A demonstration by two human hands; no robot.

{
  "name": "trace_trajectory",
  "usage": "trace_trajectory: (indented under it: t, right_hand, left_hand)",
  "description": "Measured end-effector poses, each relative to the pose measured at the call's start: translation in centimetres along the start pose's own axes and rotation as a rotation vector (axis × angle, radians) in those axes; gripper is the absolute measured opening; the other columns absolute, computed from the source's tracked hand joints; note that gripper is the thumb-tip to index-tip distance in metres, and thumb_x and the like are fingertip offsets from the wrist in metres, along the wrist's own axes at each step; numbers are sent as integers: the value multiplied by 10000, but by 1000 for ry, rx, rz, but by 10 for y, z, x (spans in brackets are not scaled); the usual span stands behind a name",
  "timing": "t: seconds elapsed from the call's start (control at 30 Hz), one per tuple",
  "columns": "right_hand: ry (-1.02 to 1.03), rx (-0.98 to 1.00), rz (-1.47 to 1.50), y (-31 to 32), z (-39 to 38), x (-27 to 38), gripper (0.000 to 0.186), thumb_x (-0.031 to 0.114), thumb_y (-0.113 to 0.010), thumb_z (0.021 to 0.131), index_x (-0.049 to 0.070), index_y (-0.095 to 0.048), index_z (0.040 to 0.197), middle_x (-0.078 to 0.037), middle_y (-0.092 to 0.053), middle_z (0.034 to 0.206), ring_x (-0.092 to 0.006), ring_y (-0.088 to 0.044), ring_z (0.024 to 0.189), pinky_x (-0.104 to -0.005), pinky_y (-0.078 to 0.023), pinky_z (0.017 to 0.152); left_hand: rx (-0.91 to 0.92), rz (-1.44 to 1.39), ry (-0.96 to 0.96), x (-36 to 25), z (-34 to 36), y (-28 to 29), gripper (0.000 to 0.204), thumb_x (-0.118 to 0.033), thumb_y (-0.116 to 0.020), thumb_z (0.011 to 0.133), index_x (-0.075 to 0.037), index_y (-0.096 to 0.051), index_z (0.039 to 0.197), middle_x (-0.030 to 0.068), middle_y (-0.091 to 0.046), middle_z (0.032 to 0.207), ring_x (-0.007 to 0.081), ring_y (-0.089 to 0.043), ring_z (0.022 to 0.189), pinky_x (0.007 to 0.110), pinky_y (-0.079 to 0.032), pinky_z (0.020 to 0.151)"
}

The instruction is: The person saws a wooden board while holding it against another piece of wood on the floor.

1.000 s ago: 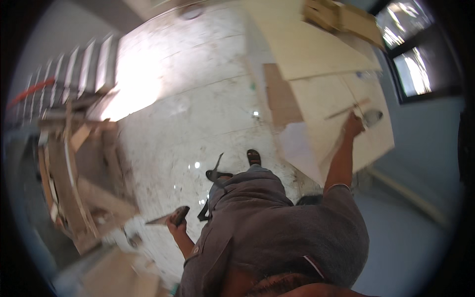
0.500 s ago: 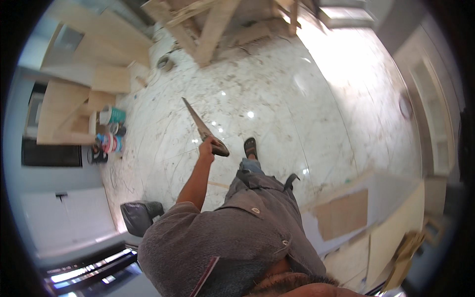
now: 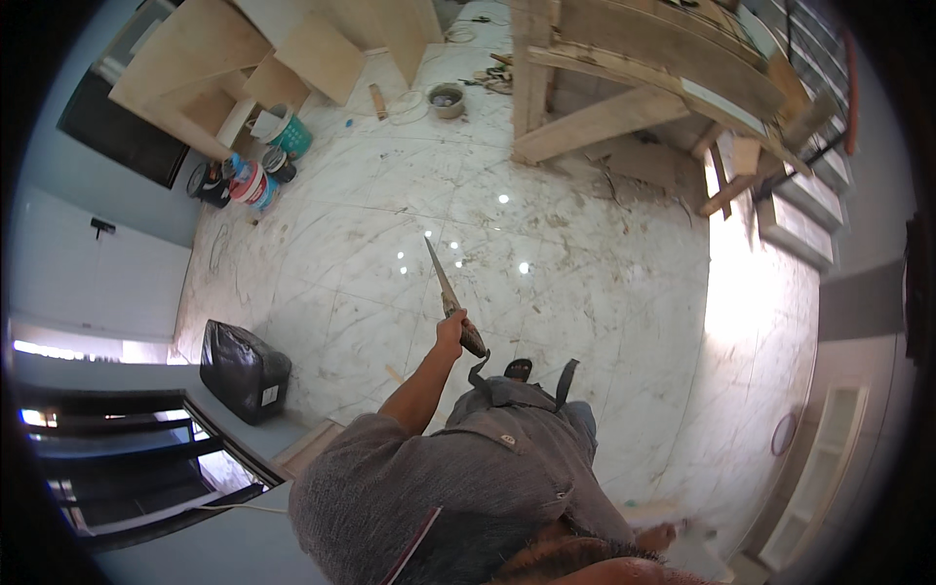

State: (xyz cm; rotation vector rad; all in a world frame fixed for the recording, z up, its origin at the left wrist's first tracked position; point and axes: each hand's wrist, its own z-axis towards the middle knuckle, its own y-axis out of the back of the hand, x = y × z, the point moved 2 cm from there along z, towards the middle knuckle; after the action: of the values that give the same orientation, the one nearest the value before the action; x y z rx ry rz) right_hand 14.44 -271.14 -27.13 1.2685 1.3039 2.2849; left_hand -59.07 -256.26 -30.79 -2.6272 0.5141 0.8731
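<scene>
My left hand (image 3: 452, 330) is closed round the handle of a handsaw (image 3: 442, 278). Its long, tapering blade points up and slightly left, away from my body, above the floor. At the lower right, a small patch of what looks like my right hand (image 3: 656, 536) shows past my shirt. Its fingers are too small and blurred to make out, and nothing can be seen in it.
A wooden workbench (image 3: 614, 119) stands ahead, with stairs (image 3: 799, 229) on its right. Plywood panels (image 3: 317, 57), a bowl-like container (image 3: 447, 101) and paint buckets (image 3: 288, 132) are at the far left. A black wrapped bundle (image 3: 244, 373) sits to my left.
The view has swung right, bringing more of the workbench and the stairs into sight. My left hand still grips the handsaw, now nearer my body's midline. A patch of skin has appeared at lower right.
</scene>
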Motion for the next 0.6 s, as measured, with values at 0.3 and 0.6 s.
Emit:
trace_trajectory:
  t: [0.3, 0.6]
  right_hand:
    - [-74, 1299, 291, -274, -34, 370, 98, 102, -597, 839, 57, -537, 902, -55, -531, 695, -168, -544, 552, -341, -518, 463]
    - [902, 1654, 25, -560, -68, 676, 211, 166, -687, 824, 11, -576, 915, -73, -602, 786, -161, -579, 705, -326, -498, 662]
  left_hand:
    - [-237, -177, -108, -60, 61, 21, 218, -176, -646, 843, -17, -544, 735, 66, -530, 674, 191, -553, 591, 344, -472, 597]
    - [-751, -426, -69, -62, 92, 71, 153, -148, -641, 847, -14, -573, 820, 69, -526, 682, 210, -540, 582, 358, -489, 559]
